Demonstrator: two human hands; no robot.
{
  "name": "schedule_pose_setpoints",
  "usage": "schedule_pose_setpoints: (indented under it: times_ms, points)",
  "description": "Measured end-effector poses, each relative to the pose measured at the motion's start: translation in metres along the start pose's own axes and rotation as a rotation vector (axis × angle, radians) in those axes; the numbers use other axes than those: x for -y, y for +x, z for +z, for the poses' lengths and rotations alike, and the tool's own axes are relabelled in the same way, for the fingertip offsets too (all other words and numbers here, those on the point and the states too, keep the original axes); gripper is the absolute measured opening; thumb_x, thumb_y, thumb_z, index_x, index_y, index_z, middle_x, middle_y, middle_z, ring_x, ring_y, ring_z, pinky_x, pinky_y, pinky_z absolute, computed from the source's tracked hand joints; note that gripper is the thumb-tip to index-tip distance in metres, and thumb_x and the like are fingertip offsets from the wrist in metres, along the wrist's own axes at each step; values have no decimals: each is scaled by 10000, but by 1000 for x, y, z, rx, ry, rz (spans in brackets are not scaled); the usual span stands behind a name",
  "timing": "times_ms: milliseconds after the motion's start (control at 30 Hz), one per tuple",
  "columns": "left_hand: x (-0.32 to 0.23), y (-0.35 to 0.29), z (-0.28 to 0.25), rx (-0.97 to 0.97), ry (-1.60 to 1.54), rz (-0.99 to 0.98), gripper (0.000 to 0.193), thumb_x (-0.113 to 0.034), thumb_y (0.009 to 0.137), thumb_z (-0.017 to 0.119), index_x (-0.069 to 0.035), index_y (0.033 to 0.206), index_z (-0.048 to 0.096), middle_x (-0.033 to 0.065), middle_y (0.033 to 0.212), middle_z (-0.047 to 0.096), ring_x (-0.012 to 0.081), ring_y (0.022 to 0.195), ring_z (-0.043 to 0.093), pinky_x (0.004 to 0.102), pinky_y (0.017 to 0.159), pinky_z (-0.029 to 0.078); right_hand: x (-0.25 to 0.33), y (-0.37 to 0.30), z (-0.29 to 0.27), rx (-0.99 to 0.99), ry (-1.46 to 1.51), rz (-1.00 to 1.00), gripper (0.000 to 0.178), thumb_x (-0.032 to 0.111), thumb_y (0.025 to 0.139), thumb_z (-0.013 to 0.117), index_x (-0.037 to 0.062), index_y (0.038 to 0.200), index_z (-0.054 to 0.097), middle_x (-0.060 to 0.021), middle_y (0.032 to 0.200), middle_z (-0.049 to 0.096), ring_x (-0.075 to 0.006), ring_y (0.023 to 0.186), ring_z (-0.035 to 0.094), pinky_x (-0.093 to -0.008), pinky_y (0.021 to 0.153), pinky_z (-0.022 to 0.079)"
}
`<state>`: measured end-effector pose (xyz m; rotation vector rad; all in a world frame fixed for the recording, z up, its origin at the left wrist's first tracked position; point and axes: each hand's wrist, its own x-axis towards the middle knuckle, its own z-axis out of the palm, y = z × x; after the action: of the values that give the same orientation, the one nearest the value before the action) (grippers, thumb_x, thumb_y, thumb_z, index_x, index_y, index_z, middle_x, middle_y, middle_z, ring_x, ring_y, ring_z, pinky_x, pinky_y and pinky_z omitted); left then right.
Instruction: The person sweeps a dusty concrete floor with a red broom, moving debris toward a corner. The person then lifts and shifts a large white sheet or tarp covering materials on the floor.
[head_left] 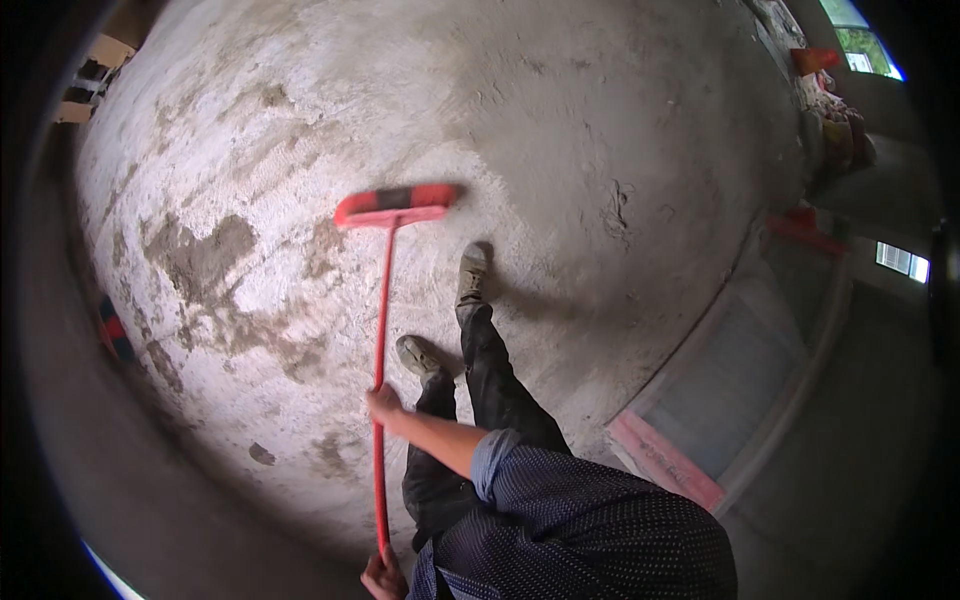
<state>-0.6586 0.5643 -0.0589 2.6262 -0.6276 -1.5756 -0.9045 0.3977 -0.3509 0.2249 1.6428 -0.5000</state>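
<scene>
A broom (pixel 384 300) with a long red pole slants across the floor in front of me. Its wide red head (pixel 397 205), with a black middle section, is slightly blurred and lies beyond my feet. My right hand (pixel 384 405) reaches across from a rolled blue sleeve and is closed around the middle of the pole. Lower down, near my hip, my left hand (pixel 383 577) grips the pole's top end. The rough concrete floor (pixel 400 100) under the broom has pale, whitish areas and darker damp-looking patches on the left, and smoother grey on the right.
At the left wall lies a red and black thing (pixel 116 328). Cardboard boxes (pixel 108 50) stand at the far left. To my right is a raised grey panel (pixel 725 375) with a pinkish-red edge strip (pixel 665 460). Bags and loose clutter (pixel 835 115) lie at the far right.
</scene>
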Motion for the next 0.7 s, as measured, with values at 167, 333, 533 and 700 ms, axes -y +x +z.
schedule_pose_setpoints:
  times_ms: [167,333,533,700]
  points:
    - [-212,-7,181,-37,803,635,475,-370,952,631,47,726,625,199,554,418,138,529,385,407,488,355,127,90,-148,-228,243,-94,316,239,880,555,-65,941,615,-204,727,651,-347,629,659,-471,547,512]
    - [-334,-15,299,51,744,802,374,-344,940,638,-26,742,648,236,638,575,432,595,600,470,538,451,272,108,-271,-366,584,-286,304,239,947,551,53,710,510,-96,529,520,-213,437,533,-371,404,428]
    - [-338,-40,286,164,909,733,409,-349,949,625,-4,730,621,267,669,562,452,606,602,481,523,431,206,151,-292,-539,362,-340,365,344,915,561,-12,837,556,-180,653,612,-328,555,631,-463,500,481]
    - [-286,-105,190,14,988,416,347,-338,960,599,-4,870,630,197,763,626,292,644,612,390,576,465,175,4,-175,46,639,-49,146,191,889,570,66,903,496,-56,635,502,-186,491,529,-380,437,456]
